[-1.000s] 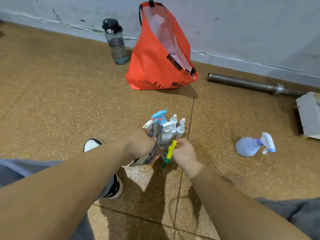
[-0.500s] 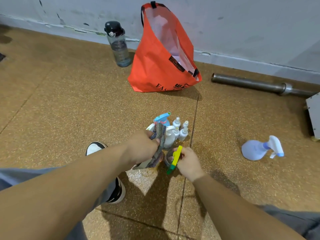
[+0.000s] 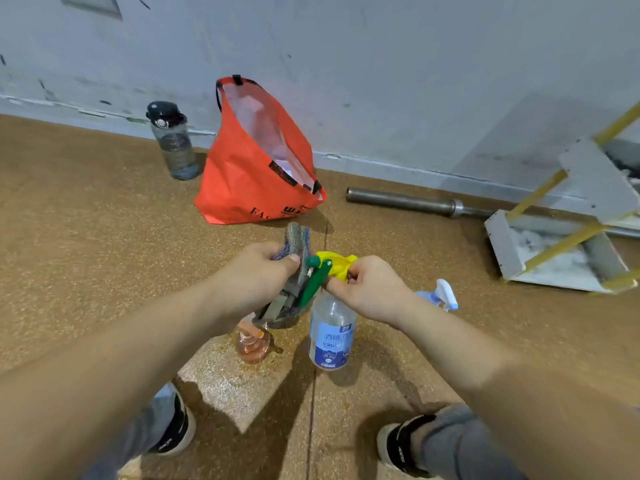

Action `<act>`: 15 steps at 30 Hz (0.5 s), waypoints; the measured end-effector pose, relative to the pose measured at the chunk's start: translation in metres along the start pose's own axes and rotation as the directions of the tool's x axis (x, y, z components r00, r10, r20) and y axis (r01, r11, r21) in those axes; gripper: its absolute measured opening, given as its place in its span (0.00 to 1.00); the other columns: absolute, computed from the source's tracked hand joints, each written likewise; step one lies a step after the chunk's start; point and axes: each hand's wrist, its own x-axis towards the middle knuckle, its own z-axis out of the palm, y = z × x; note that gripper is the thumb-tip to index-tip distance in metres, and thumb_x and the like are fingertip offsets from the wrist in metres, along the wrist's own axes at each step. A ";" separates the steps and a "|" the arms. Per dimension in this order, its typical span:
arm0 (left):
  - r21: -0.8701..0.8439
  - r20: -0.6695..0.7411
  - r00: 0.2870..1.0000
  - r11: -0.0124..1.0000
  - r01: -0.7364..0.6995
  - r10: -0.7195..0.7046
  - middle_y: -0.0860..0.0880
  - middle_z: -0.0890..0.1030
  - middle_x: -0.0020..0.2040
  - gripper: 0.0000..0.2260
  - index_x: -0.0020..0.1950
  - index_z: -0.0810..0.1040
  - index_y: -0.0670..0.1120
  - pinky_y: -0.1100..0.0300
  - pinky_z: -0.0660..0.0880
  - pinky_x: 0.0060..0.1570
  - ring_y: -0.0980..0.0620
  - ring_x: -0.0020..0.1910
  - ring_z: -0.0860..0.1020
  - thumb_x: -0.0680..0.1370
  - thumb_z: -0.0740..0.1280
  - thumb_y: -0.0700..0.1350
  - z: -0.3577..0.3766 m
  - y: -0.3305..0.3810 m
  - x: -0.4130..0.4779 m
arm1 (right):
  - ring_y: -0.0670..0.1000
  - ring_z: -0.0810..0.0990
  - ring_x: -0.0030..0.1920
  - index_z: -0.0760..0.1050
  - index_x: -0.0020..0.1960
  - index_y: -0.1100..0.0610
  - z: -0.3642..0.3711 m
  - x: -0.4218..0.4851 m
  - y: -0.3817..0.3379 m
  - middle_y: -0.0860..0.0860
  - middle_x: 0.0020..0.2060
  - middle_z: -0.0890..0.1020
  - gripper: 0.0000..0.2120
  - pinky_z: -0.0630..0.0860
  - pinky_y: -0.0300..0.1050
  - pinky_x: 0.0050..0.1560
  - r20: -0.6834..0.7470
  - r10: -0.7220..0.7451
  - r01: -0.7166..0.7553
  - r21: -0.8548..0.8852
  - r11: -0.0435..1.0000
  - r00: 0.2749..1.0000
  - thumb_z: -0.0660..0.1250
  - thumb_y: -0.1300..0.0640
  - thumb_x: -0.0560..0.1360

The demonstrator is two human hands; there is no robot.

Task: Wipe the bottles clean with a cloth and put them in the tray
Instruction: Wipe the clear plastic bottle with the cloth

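My right hand (image 3: 369,289) grips the yellow-and-green spray head of a clear spray bottle (image 3: 331,336) with a blue-and-white label, which hangs lifted above the floor. Just to its left, my left hand (image 3: 258,277) holds a grey-blue cloth (image 3: 296,251) bunched up, touching the green trigger. Below the cloth a small bottle of pinkish liquid (image 3: 252,345) shows on the floor. A pale blue spray bottle (image 3: 440,294) lies behind my right wrist, mostly hidden. The tray and the bottles in it are hidden behind my hands.
An orange bag (image 3: 256,168) stands open against the wall, with a dark water bottle (image 3: 173,142) to its left. A metal bar (image 3: 415,202) lies along the wall on the right, beside a white and yellow frame (image 3: 561,244). My shoes (image 3: 175,427) are at the bottom.
My right hand has lifted the clear spray bottle up off the floor. My left hand rose with the cloth to the spray head. The view tilted up, showing more wall.
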 end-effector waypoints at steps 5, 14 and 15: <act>-0.103 0.002 0.996 0.990 -0.094 0.094 0.46 0.85 0.43 0.09 0.45 0.82 0.48 0.57 0.73 0.39 0.51 0.34 0.80 0.83 0.66 0.45 -0.012 0.030 -0.016 | 0.52 0.66 0.27 0.65 0.28 0.56 -0.048 -0.038 -0.040 0.52 0.24 0.67 0.27 0.62 0.47 0.29 -0.192 -0.078 0.041 -0.187 0.981 0.978 0.71 0.41 0.74; -0.135 -0.064 0.911 0.901 -0.413 0.407 0.38 0.85 0.52 0.11 0.55 0.84 0.49 0.30 0.79 0.54 0.34 0.53 0.84 0.82 0.68 0.54 -0.005 0.052 -0.048 | 0.50 0.66 0.25 0.65 0.27 0.55 -0.078 -0.047 -0.062 0.49 0.22 0.66 0.29 0.61 0.45 0.28 -0.169 -0.167 0.110 -0.303 0.947 0.971 0.72 0.36 0.73; -0.146 -0.083 0.908 0.896 -0.420 0.412 0.36 0.84 0.51 0.10 0.54 0.84 0.48 0.28 0.79 0.51 0.31 0.51 0.83 0.82 0.68 0.54 -0.004 0.053 -0.043 | 0.50 0.66 0.26 0.66 0.28 0.55 -0.080 -0.045 -0.060 0.49 0.23 0.66 0.29 0.61 0.46 0.30 -0.137 -0.172 0.131 -0.267 0.955 0.975 0.73 0.36 0.72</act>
